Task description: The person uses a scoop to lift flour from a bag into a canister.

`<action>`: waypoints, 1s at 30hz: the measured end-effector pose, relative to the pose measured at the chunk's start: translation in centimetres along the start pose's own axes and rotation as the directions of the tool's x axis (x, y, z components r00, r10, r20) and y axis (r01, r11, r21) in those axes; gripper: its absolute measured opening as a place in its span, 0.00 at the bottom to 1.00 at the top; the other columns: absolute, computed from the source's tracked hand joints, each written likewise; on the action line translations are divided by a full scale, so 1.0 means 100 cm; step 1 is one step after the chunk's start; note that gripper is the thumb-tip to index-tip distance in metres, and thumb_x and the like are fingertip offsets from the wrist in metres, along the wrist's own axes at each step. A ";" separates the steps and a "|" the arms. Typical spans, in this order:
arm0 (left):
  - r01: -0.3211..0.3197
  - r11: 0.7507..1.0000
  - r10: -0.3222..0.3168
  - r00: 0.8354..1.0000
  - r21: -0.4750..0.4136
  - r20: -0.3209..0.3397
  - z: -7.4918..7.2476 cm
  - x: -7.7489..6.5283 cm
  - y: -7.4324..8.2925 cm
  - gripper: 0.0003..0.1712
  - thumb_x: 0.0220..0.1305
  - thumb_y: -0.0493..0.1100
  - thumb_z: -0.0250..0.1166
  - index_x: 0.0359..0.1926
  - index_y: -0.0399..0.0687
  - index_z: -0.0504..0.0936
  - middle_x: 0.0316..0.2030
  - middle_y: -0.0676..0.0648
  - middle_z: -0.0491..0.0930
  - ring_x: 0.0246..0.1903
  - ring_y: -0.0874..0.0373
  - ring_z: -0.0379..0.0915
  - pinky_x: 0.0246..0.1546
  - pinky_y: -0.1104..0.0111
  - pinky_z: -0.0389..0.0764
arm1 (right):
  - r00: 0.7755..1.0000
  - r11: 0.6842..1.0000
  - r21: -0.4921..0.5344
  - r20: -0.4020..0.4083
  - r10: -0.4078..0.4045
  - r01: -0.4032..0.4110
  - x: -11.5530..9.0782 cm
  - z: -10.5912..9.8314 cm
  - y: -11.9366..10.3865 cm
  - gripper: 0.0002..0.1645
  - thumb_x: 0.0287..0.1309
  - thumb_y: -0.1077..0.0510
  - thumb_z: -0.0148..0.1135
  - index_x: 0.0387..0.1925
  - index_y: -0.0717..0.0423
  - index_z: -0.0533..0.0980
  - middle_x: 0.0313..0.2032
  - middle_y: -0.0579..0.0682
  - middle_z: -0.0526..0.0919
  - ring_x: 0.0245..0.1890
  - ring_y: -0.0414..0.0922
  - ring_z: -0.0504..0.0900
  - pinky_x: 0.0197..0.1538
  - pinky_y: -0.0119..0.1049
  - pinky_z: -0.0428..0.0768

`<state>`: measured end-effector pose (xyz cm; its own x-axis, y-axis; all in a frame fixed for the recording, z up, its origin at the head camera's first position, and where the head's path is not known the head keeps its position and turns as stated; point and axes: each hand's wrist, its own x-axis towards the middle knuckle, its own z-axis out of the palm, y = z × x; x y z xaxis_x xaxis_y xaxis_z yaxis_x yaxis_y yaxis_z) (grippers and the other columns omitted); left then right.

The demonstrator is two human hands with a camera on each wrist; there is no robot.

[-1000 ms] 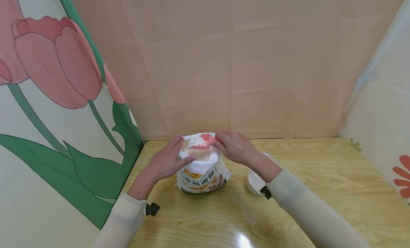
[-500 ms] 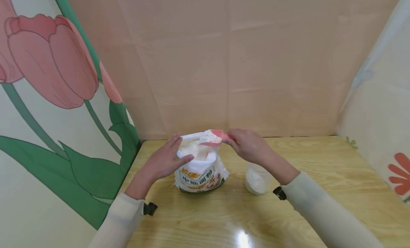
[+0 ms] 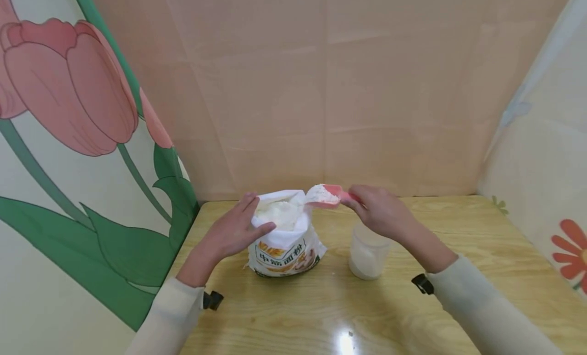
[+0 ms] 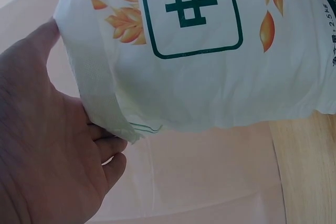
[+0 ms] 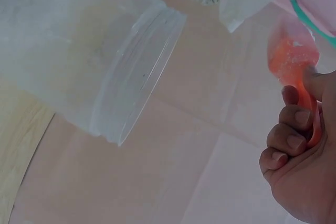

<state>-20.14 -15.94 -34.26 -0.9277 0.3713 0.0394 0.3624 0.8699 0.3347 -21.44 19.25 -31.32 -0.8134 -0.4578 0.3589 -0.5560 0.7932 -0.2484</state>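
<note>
- Flour bag (image 3: 282, 255), in the head view, stands upright on the surface (image 3: 293, 314), its mouth folded outward into a white cuff; the fold probably makes a stiffer rim and an easier way in.
- Over that rim the person's left hand (image 3: 231, 230) grips the bag, thumb across the front edge and fingers (image 3: 249, 199) toward the back. Such a spread would hold the mouth wide and steady the soft sides.
- At right, the right hand (image 3: 382, 210) clasps the handle of a pink scoop (image 3: 337, 194), its bowl heaped with white powder (image 3: 319, 194). The bowl is at the bag's right rim, roughly level, which should stop the heap sliding off; whether it touches cannot be told.
- Just beside the bag, apart from it, a translucent jar (image 3: 369, 253) stands upright on the surface, whitish low inside. That spot makes a short reach between the two mouths.
- Left wrist view: the thumb meets the bag's edge and the other fingers bend against its side, apparently a light pinch.
- Right wrist view: the fingers are clenched round the scoop's handle, thumb laid toward the bowl, likely to check any roll. The jar's mouth has no lid on it.
</note>
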 end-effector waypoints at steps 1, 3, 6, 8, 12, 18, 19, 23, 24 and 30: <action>0.001 1.000 -0.001 1.000 0.000 0.000 0.000 0.000 0.000 0.62 0.65 0.82 0.41 0.80 0.39 0.48 0.80 0.42 0.44 0.80 0.48 0.37 0.75 0.49 0.54 | 1.000 1.000 0.004 0.002 0.008 -0.008 -0.002 -0.001 0.001 0.16 0.72 0.47 0.59 0.29 0.51 0.72 0.22 0.44 0.69 0.24 0.43 0.68 0.30 0.38 0.67; 0.002 1.000 -0.002 1.000 -0.003 0.001 0.000 0.000 0.000 0.62 0.65 0.83 0.40 0.80 0.39 0.48 0.80 0.42 0.44 0.80 0.48 0.37 0.75 0.49 0.54 | 1.000 1.000 0.003 0.004 0.021 -0.021 -0.006 -0.003 0.004 0.17 0.72 0.47 0.59 0.30 0.51 0.72 0.22 0.44 0.69 0.24 0.43 0.68 0.31 0.38 0.67; 0.005 1.000 -0.005 1.000 -0.005 0.005 0.000 -0.001 0.000 0.63 0.64 0.83 0.40 0.80 0.39 0.47 0.81 0.43 0.43 0.80 0.48 0.37 0.75 0.49 0.54 | 1.000 1.000 -0.006 -0.001 0.028 -0.028 -0.011 -0.005 0.009 0.16 0.72 0.47 0.59 0.30 0.51 0.72 0.22 0.44 0.70 0.25 0.43 0.68 0.32 0.38 0.67; 0.004 1.000 -0.004 1.000 0.000 0.005 0.000 0.000 -0.001 0.63 0.64 0.83 0.40 0.80 0.39 0.47 0.81 0.43 0.42 0.80 0.48 0.37 0.75 0.49 0.54 | 1.000 1.000 -0.013 -0.013 0.027 -0.027 -0.014 -0.006 0.012 0.16 0.71 0.48 0.60 0.30 0.52 0.72 0.22 0.44 0.70 0.24 0.43 0.68 0.32 0.39 0.68; 0.002 1.000 -0.002 1.000 0.005 0.002 0.000 0.001 -0.002 0.62 0.65 0.83 0.41 0.80 0.39 0.47 0.81 0.44 0.41 0.80 0.49 0.37 0.75 0.49 0.54 | 0.999 1.000 -0.017 -0.030 0.023 -0.024 -0.021 -0.005 0.019 0.15 0.71 0.49 0.61 0.30 0.52 0.73 0.23 0.44 0.71 0.24 0.43 0.69 0.32 0.39 0.68; 0.000 1.000 0.000 1.000 0.004 0.004 0.000 0.001 -0.003 0.62 0.65 0.82 0.41 0.80 0.39 0.47 0.81 0.43 0.42 0.80 0.49 0.37 0.75 0.49 0.54 | 0.999 0.999 -0.026 -0.021 0.047 -0.048 -0.031 -0.005 0.028 0.12 0.71 0.49 0.61 0.36 0.53 0.77 0.27 0.45 0.78 0.27 0.43 0.73 0.34 0.42 0.73; -0.001 1.000 0.001 1.000 0.004 0.005 0.000 0.001 -0.003 0.62 0.65 0.82 0.41 0.80 0.39 0.47 0.81 0.43 0.42 0.80 0.49 0.37 0.75 0.49 0.54 | 0.998 0.998 -0.025 -0.017 0.057 -0.057 -0.033 -0.006 0.029 0.12 0.71 0.49 0.61 0.37 0.54 0.78 0.28 0.45 0.79 0.27 0.44 0.73 0.35 0.43 0.74; -0.006 1.000 0.006 1.000 0.004 0.002 0.001 0.000 -0.003 0.61 0.65 0.82 0.41 0.80 0.39 0.48 0.81 0.43 0.43 0.80 0.49 0.38 0.75 0.49 0.54 | 0.996 0.996 -0.026 -0.002 0.088 -0.088 -0.041 -0.009 0.034 0.12 0.72 0.49 0.60 0.38 0.55 0.78 0.30 0.47 0.80 0.29 0.45 0.75 0.36 0.45 0.75; -0.006 1.000 0.006 1.000 0.005 0.001 0.001 0.000 -0.003 0.61 0.66 0.82 0.41 0.80 0.39 0.48 0.81 0.44 0.43 0.80 0.49 0.38 0.75 0.49 0.54 | 0.996 0.996 -0.026 -0.002 0.090 -0.090 -0.043 -0.010 0.035 0.12 0.72 0.50 0.61 0.38 0.55 0.78 0.29 0.47 0.80 0.28 0.45 0.75 0.36 0.45 0.75; -0.017 1.000 0.017 1.000 -0.006 -0.011 0.000 0.000 -0.002 0.60 0.67 0.81 0.43 0.80 0.39 0.48 0.81 0.43 0.44 0.79 0.49 0.38 0.75 0.49 0.55 | 0.996 0.996 -0.022 -0.026 0.087 -0.088 -0.056 -0.011 0.042 0.13 0.70 0.49 0.62 0.32 0.52 0.76 0.24 0.42 0.74 0.23 0.41 0.69 0.30 0.38 0.69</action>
<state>-20.18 -16.14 -34.34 -0.9223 0.3826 0.0552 0.3777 0.8614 0.3395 -19.01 25.57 -33.40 -0.8542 -0.3763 0.3589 -0.4785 0.8389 -0.2595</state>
